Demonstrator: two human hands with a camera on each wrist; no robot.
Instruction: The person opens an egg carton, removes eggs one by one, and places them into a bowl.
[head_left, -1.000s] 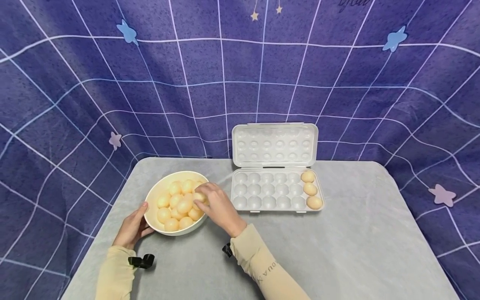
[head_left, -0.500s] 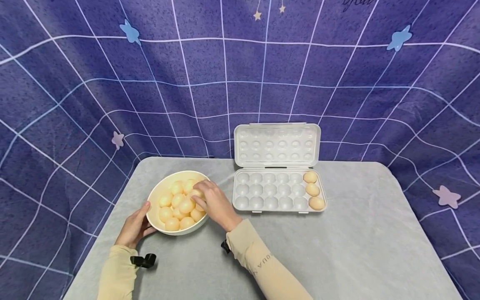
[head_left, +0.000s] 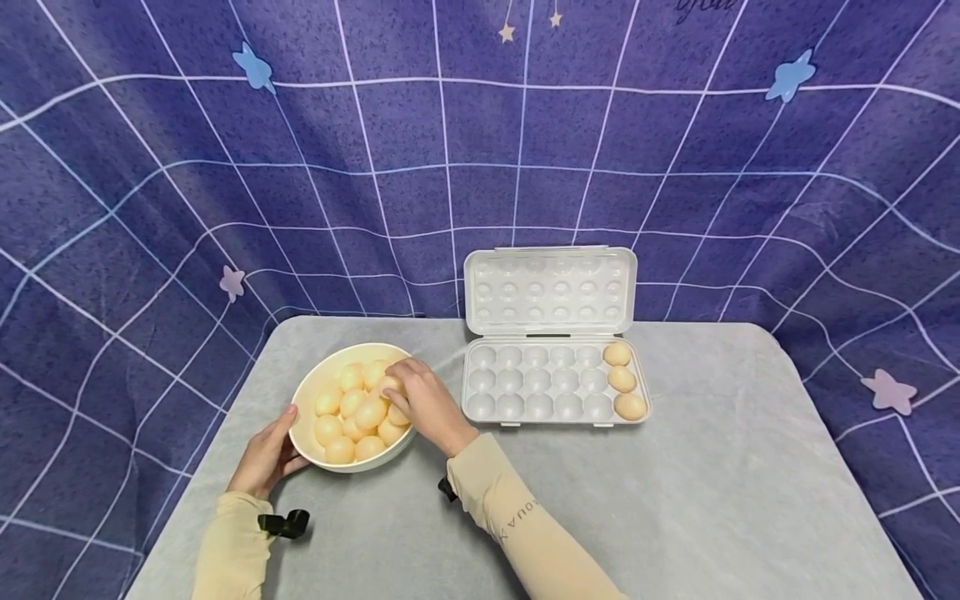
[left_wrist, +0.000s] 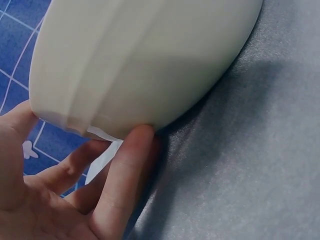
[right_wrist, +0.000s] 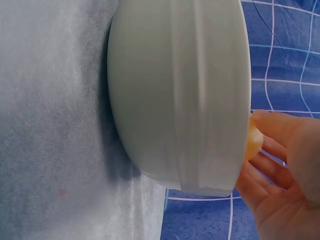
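Observation:
In the head view, a cream bowl [head_left: 306, 442] holds several pale brown eggs [head_left: 340, 450]. My left hand [head_left: 261, 457] steadies its left side, with the thumb at the rim and the fingertips against the outer wall, as the left wrist view shows. Over the bowl's right part, my right hand [head_left: 429, 408] holds an egg [right_wrist: 254, 141] between thumb and fingers; the bowl's wall partly hides this egg in the right wrist view. Right of the bowl lies a white egg carton [head_left: 480, 423], lid up, with three eggs [head_left: 622, 380] in its rightmost column.
The raised carton lid [head_left: 550, 292] leans back near the purple-blue gridded curtain [head_left: 480, 192] behind the table. Grey cloth covers the tabletop [head_left: 720, 467]. Black wrist mounts [head_left: 285, 523] stick out from both sleeves.
My right hand has shifted slightly left and toward the back within the bowl, its fingers now around an egg among the others. The left hand stays on the bowl; the carton is unchanged.

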